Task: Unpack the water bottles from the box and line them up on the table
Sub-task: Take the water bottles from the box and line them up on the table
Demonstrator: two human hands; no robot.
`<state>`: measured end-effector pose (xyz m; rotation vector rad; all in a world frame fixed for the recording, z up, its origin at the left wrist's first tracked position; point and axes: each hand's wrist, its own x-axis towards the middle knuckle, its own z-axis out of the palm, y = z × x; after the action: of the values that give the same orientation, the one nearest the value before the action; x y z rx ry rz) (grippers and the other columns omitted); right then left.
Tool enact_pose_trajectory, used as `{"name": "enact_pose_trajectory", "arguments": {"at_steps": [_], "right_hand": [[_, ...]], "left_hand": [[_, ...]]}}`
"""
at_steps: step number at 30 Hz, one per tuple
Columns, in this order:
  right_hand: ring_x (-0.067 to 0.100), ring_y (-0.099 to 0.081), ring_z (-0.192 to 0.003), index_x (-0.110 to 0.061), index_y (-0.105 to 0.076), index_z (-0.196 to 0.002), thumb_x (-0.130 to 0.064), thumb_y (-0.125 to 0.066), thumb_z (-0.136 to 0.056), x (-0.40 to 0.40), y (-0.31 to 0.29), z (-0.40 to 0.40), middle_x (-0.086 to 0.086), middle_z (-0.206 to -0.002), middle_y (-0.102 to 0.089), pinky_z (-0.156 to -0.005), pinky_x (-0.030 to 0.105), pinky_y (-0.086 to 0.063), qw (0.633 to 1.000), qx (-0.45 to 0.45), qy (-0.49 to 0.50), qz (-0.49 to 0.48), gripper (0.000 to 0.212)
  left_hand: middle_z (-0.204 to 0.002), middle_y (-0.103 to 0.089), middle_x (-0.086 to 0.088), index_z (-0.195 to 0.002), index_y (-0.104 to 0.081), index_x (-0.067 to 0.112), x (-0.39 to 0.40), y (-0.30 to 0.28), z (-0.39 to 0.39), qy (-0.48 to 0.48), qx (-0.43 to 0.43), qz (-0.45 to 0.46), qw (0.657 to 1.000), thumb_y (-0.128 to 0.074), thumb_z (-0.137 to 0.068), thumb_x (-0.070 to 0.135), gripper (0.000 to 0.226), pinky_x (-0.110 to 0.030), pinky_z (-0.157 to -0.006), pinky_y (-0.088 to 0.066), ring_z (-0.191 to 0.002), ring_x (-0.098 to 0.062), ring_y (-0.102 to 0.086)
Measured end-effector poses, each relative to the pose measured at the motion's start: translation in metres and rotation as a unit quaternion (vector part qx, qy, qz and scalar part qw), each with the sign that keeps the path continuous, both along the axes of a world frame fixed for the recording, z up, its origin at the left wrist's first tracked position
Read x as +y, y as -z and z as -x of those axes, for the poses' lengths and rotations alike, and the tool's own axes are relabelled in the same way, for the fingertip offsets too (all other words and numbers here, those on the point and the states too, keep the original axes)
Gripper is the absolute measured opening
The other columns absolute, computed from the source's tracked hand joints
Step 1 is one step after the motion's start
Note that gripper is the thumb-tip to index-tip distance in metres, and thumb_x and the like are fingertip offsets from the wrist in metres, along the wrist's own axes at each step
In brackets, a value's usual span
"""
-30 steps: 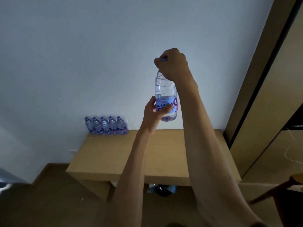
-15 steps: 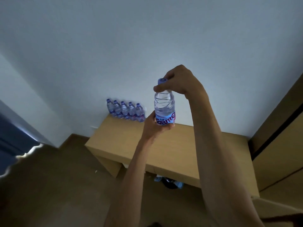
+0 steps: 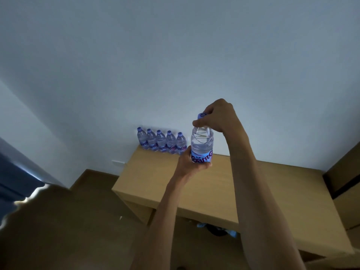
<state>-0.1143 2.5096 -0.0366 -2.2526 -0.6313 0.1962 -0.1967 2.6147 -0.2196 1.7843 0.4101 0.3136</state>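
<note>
A water bottle [image 3: 202, 145] is held upright above the table [image 3: 263, 191], its base cupped by the left hand [image 3: 191, 162] and its cap pinched by the right hand [image 3: 218, 115]. Placement is judged to be in hand; lowering beside the far row of five bottles [image 3: 161, 142] is called for next.

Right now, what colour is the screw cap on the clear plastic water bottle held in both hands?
Light purple-blue, seen in the head view: the cap under the right hand's fingers.
</note>
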Motion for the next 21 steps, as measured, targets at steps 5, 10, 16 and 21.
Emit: {"name": "enact_pose_trajectory", "arguments": {"at_steps": [5, 10, 16, 21], "right_hand": [[0.014, -0.043, -0.055, -0.011, -0.064, -0.069, -0.021, -0.085, -0.064, 0.063, 0.044, 0.015, -0.005, -0.052, -0.045, -0.046, 0.021, -0.028, 0.997, 0.051, 0.038, 0.031, 0.024], [0.02, -0.055, -0.066, -0.003, -0.071, -0.074, -0.015, -0.082, -0.063, 0.102, 0.079, 0.019, 0.009, -0.068, -0.064, -0.047, 0.02, -0.033, 0.993, 0.083, 0.074, 0.043, 0.02], [0.018, -0.046, -0.057, 0.0, -0.072, -0.077, -0.018, -0.082, -0.061, 0.125, 0.113, 0.015, 0.014, -0.065, -0.061, -0.051, 0.021, -0.035, 0.988, 0.095, 0.118, 0.042, 0.026], [0.019, -0.051, -0.056, -0.005, -0.073, -0.074, -0.017, -0.081, -0.06, 0.136, 0.131, -0.012, 0.009, -0.062, -0.061, -0.045, 0.02, -0.032, 0.986, 0.085, 0.132, 0.06, 0.02]], "left_hand": [[-0.107, -0.072, 0.009, -0.117, -0.062, 0.026, 0.061, 0.033, 0.013, 0.016, 0.101, -0.012, 0.995, -0.087, -0.053, 0.035, 0.069, -0.031, -0.086, -0.057, -0.097, -0.009, -0.068], [-0.105, -0.07, 0.013, -0.111, -0.062, 0.032, 0.109, 0.05, 0.022, 0.054, 0.159, -0.032, 0.985, -0.081, -0.049, 0.047, 0.067, -0.028, -0.081, -0.057, -0.095, -0.007, -0.067], [-0.102, -0.07, 0.016, -0.108, -0.061, 0.034, 0.138, 0.067, 0.013, 0.07, 0.189, -0.032, 0.979, -0.083, -0.048, 0.042, 0.065, -0.018, -0.073, -0.05, -0.093, -0.003, -0.066], [-0.096, -0.071, 0.016, -0.106, -0.064, 0.03, 0.141, 0.069, -0.017, 0.065, 0.174, -0.08, 0.979, -0.081, -0.054, 0.035, 0.055, -0.016, -0.069, -0.049, -0.088, 0.002, -0.064]]}}
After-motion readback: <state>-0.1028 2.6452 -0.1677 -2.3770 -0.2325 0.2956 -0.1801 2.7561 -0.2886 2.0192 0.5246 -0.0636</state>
